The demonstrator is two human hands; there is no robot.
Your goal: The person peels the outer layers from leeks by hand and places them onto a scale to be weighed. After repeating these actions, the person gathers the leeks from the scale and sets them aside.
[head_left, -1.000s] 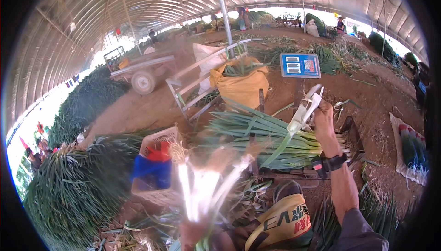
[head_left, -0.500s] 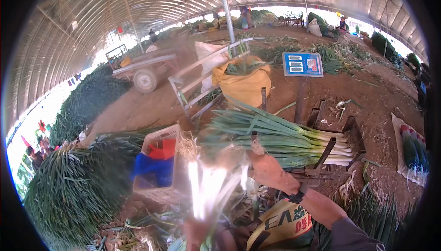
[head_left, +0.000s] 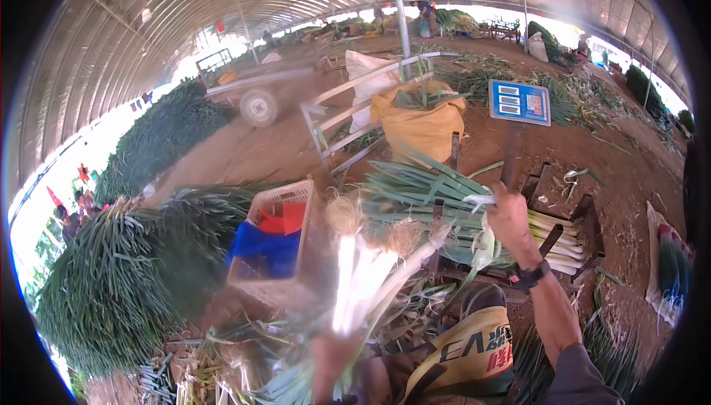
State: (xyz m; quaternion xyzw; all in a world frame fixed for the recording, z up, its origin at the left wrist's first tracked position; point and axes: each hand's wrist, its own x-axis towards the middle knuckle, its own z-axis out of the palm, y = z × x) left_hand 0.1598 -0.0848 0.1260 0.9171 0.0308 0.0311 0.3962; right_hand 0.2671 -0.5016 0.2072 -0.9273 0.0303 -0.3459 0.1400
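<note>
My left hand [head_left: 333, 357], partly blurred, is wrapped round the stalks of several large green onions [head_left: 368, 279]. Their white shafts and rooty ends point up and away from me, washed out by glare. My right hand [head_left: 511, 223], with a dark band at the wrist, is closed on a peeled green onion leaf [head_left: 485, 246] that dangles below the fist. Beneath and beyond that hand, a bundle of green onions [head_left: 415, 186] lies across a metal rack [head_left: 589, 216], white ends to the right.
A crate [head_left: 307, 220] with red and blue material stands left of centre, beside a big heap of green onions [head_left: 111, 286]. Ahead are a yellow sack [head_left: 418, 123], a metal frame [head_left: 318, 134] and a blue scale display [head_left: 520, 103]. Bagged onions [head_left: 670, 264] lie far right.
My right hand has moved from beside the held onions' root ends up and to the right, drawing a leaf away. The left hand still grips the bunch. The view has shifted somewhat.
</note>
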